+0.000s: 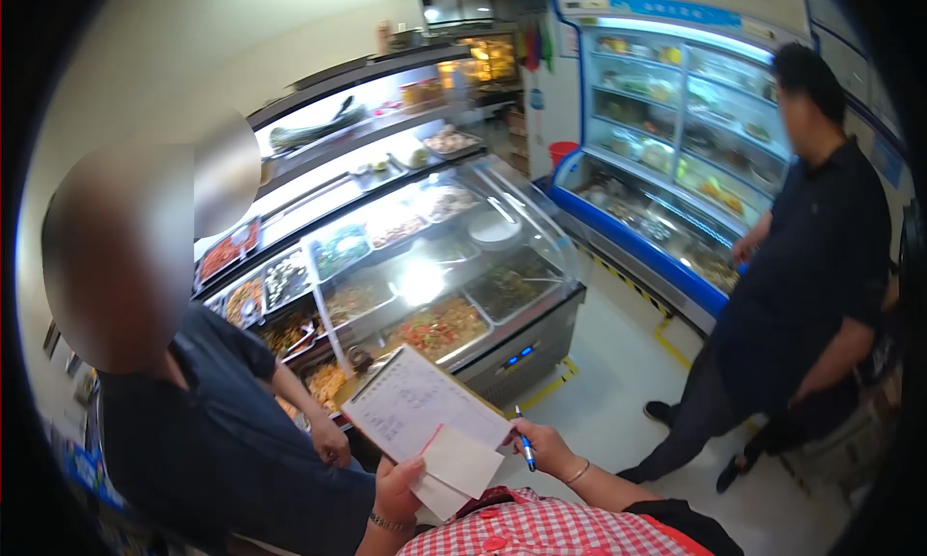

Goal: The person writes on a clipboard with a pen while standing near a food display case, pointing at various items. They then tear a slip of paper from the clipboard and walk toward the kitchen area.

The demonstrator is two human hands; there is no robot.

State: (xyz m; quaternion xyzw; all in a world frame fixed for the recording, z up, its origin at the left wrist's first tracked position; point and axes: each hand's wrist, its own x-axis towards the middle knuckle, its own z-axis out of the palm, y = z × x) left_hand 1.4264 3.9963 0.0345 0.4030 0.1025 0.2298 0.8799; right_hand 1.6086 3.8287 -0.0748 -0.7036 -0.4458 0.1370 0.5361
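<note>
My left hand (398,488) is closed on a notepad (417,394), with its thumb on the near edge. Handwriting covers part of the white page. A cream paper slip (465,467) with a red strip at its top lies over the notepad's lower part, by the same thumb. At the pad's right corner, my right hand (547,450) has its fingers closed round a blue pen (525,448), whose tip points up and away from the page. Below both hands shows a red-and-white checked apron (579,527).
A glass-fronted food counter (521,358) with several trays stands ahead. Close on the left is a person in dark clothes (241,440). Another person in black (792,266) stands at right by a blue-edged display fridge (637,266). Yellow-black tape (623,281) marks the floor.
</note>
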